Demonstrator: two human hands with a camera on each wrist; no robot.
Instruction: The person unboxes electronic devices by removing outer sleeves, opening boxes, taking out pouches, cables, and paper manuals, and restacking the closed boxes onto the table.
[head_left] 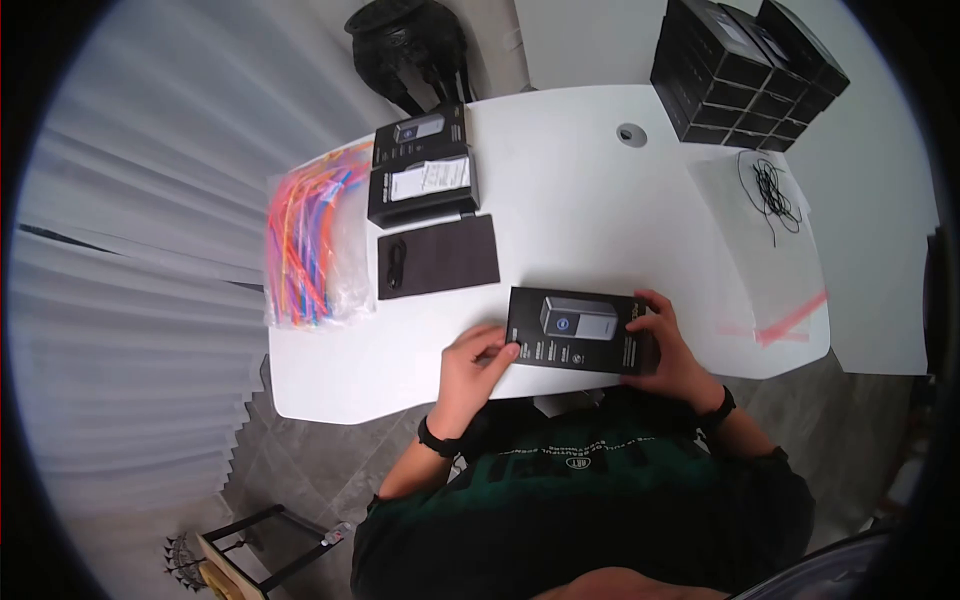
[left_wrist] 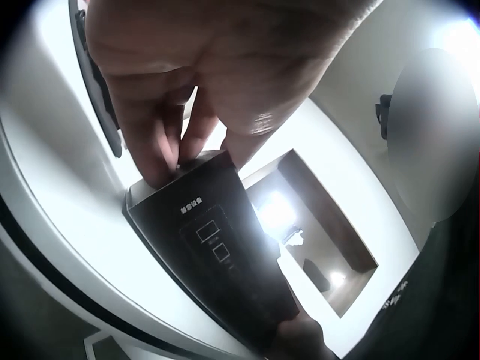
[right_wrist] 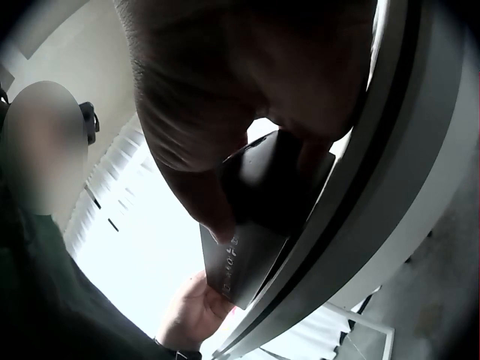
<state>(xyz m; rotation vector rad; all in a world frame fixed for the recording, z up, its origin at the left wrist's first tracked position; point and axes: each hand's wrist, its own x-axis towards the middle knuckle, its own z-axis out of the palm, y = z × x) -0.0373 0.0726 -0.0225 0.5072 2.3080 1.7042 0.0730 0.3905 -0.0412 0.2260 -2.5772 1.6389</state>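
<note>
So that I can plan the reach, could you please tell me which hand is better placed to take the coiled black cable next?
Probably the left hand: it is nearer the cable on the flat black rectangular sheet. The right hand could support the printed black cardboard box both hold.

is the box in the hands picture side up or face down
Picture side up: the box shows its printed front, product picture and all, to the head camera.

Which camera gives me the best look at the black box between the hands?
The head view: it shows the black box's front, with its product picture. The left wrist view shows a side with outlined icons; the right wrist view shows it dark and foreshortened, with lettering, partly behind the right hand.
</note>
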